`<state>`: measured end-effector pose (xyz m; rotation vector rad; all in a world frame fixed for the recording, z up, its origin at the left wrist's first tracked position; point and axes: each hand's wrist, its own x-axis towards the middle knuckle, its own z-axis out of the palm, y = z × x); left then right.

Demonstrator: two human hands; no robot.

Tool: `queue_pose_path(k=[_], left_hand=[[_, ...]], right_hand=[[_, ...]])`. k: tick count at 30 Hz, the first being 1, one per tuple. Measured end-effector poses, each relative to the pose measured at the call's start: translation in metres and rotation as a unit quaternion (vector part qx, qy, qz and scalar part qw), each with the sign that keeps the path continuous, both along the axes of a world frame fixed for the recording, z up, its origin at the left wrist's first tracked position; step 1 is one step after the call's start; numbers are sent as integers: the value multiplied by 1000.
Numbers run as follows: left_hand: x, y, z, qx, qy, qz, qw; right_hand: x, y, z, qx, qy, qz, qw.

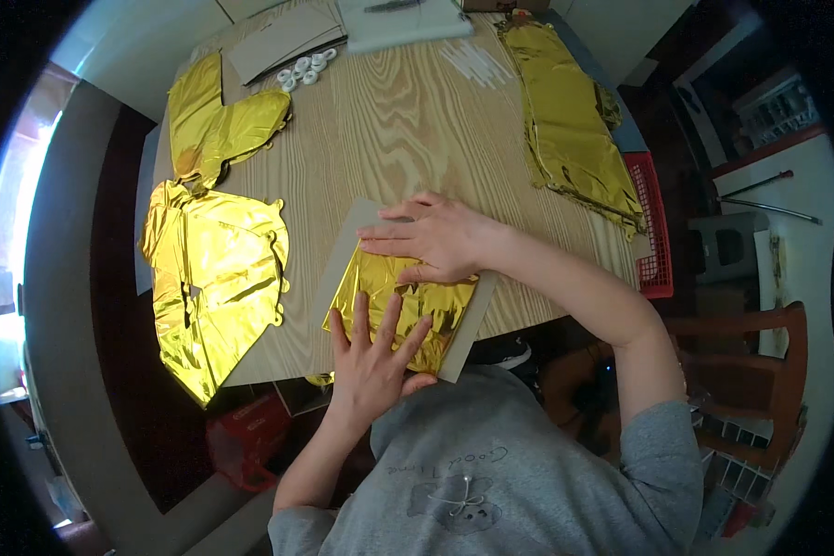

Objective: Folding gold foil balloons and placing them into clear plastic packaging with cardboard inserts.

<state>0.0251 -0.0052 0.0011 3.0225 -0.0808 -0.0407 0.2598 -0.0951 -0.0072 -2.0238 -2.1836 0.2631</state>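
Observation:
A flat piece of gold foil, folded into a rough rectangle (447, 298), lies on a grey card (340, 262) at the near edge of the table. My left hand (377, 357) presses on the foil's near part, fingers spread. Across its far part lies my right hand (435, 239), flat, with fingers stretched to the left and thumb apart. To the left, a large crinkled gold foil balloon (227, 250), uninflated, hangs slightly over the table edge. Beyond it is another flat gold foil balloon (227, 130). What lies under my palms is hidden.
A stack of flat gold foil (570, 120) lies at the far right, beside a red basket (656, 236). At the back are grey cards (283, 44), small white rolls (302, 70), white sticks (475, 63) and a clear plastic pack (403, 30). A wooden chair (788, 371) stands right.

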Motion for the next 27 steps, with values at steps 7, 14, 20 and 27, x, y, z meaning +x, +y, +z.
queue_pose_path(k=[7,14,20,27], left_hand=[[2,0,-1,30,-3,-7,1000],[3,0,-1,32,0,-6,999],[4,0,7,7,10,-9,1000],[0,-2,-1,7,-41,2,999]], right_hand=[[3,2,-9,57,1,13,998],[19,-15,17,-20,13,74,997],[23,-11,28,-70,-11,100,992],[16,-15,17,-34,-16,81,996]])
